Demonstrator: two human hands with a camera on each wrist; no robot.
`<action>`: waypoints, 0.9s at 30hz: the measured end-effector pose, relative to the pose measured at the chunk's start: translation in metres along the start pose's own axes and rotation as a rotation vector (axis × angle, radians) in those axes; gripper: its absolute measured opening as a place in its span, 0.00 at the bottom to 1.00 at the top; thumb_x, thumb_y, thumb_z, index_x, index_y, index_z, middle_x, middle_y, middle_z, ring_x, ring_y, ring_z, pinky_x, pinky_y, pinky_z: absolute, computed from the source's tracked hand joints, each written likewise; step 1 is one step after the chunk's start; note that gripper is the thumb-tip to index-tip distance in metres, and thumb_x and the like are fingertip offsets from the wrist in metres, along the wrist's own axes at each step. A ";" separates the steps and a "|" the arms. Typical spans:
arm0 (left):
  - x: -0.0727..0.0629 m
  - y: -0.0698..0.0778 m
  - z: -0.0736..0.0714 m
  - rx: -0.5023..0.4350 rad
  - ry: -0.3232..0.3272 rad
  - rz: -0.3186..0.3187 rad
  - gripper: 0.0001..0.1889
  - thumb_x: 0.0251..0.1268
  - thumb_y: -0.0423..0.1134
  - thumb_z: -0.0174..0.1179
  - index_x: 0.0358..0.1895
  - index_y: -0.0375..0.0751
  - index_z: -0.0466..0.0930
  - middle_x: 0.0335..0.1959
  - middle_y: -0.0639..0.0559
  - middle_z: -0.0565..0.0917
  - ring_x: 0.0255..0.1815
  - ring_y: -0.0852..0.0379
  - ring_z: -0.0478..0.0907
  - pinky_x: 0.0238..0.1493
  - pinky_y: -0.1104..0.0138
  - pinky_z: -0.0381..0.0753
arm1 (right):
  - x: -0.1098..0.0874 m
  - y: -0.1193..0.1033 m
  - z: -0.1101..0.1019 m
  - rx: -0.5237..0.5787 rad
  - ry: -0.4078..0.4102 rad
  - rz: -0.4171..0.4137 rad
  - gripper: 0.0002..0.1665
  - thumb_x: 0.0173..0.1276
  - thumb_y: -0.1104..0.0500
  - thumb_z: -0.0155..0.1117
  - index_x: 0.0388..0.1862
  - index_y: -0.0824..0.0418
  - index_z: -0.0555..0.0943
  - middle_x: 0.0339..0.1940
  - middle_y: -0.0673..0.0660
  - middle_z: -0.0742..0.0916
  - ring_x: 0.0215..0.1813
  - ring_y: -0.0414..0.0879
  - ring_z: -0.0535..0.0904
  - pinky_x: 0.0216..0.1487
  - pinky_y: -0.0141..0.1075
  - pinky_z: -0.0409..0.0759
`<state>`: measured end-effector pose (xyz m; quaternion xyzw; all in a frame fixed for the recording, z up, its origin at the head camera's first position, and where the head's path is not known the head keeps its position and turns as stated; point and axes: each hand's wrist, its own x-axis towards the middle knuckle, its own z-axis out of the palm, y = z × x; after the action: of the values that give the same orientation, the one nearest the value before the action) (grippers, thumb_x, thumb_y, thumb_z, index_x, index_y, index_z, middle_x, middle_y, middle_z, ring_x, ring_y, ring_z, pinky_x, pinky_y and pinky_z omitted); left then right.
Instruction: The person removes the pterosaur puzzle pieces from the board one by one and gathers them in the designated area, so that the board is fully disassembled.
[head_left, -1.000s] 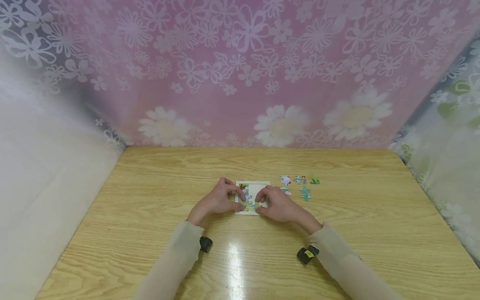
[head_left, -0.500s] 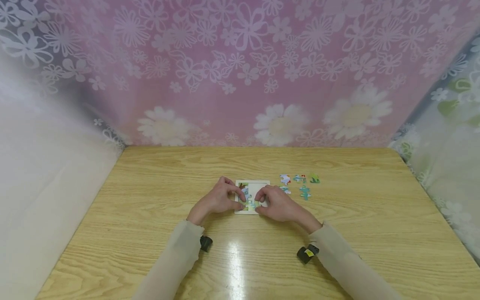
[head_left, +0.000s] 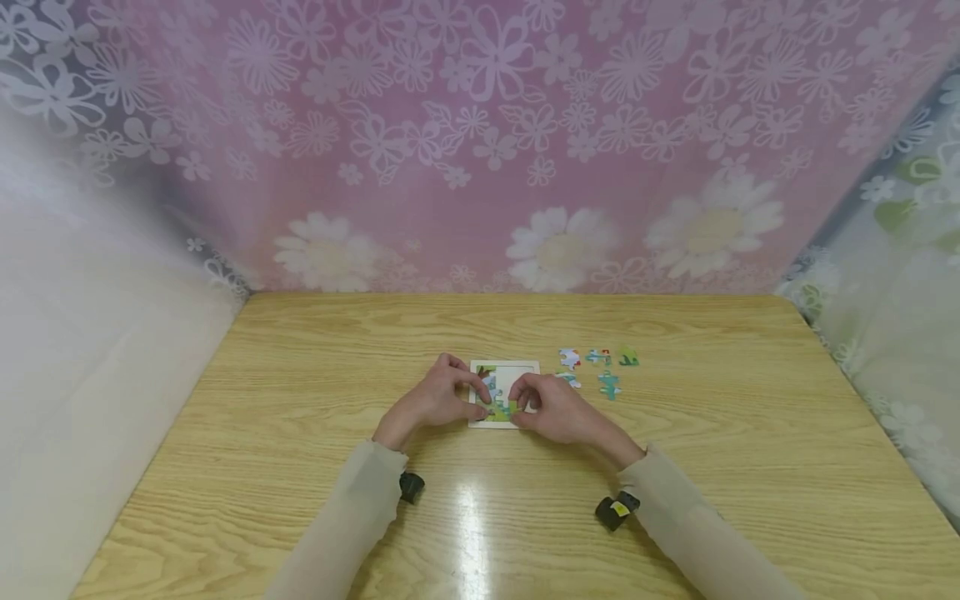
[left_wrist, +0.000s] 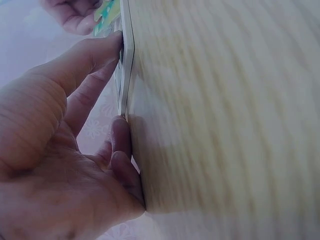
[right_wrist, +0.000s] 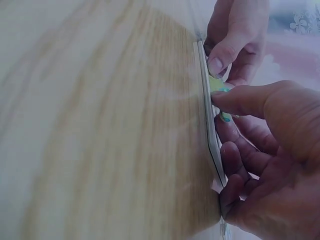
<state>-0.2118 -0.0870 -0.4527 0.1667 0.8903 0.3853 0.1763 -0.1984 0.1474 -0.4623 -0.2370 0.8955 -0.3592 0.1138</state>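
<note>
In the head view, a small white-framed jigsaw puzzle board (head_left: 504,426) lies on the table, with colourful pieces (head_left: 487,385) along its left and near sides. My left hand (head_left: 437,396) rests over its left side, thumb and forefinger touching the pieces while the other fingers sit by the edge. Between the thumb and fingers of my right hand (head_left: 557,408) is a green jigsaw puzzle piece (head_left: 513,406) at the board's near right. From the left wrist, this green and teal piece (left_wrist: 106,17) looks tilted above the board. The right fingers partly hide it.
Right of the board lie several loose jigsaw pieces (head_left: 609,385) on the wooden table (head_left: 315,350). A pink floral curtain (head_left: 450,208) hangs behind the table's far edge. Black wrist cameras (head_left: 612,512) are strapped at both sleeves.
The right fingers have shifted very slightly, and more green shows at the piece between them. The left hand keeps its place on the board, and the loose pieces lie as before.
</note>
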 end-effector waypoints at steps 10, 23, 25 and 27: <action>0.000 0.000 0.000 0.008 -0.004 0.004 0.04 0.60 0.41 0.75 0.35 0.54 0.89 0.55 0.47 0.69 0.55 0.48 0.64 0.57 0.52 0.68 | -0.004 0.011 -0.006 0.186 -0.007 -0.031 0.08 0.68 0.62 0.69 0.45 0.57 0.83 0.36 0.52 0.85 0.38 0.42 0.80 0.41 0.33 0.78; -0.002 -0.005 0.003 -0.014 -0.002 0.046 0.04 0.63 0.43 0.73 0.38 0.52 0.88 0.58 0.45 0.69 0.58 0.46 0.64 0.61 0.47 0.68 | -0.029 0.029 -0.042 0.235 0.108 0.066 0.10 0.72 0.58 0.68 0.50 0.56 0.85 0.40 0.53 0.88 0.41 0.46 0.82 0.41 0.35 0.80; -0.002 -0.008 0.002 -0.033 -0.009 0.048 0.05 0.64 0.43 0.72 0.40 0.53 0.88 0.59 0.45 0.69 0.59 0.46 0.65 0.63 0.46 0.68 | -0.036 0.033 -0.049 0.243 0.123 0.082 0.11 0.72 0.57 0.68 0.51 0.57 0.84 0.40 0.55 0.87 0.41 0.47 0.82 0.40 0.35 0.80; -0.002 -0.012 0.001 -0.049 -0.017 0.048 0.06 0.65 0.44 0.71 0.42 0.54 0.88 0.61 0.45 0.69 0.60 0.46 0.67 0.64 0.46 0.69 | -0.043 0.038 -0.056 0.250 0.139 0.095 0.12 0.72 0.56 0.69 0.51 0.58 0.84 0.40 0.56 0.87 0.41 0.47 0.82 0.38 0.36 0.80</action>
<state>-0.2116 -0.0951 -0.4616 0.1869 0.8747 0.4099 0.1786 -0.1957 0.2259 -0.4477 -0.1530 0.8597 -0.4776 0.0968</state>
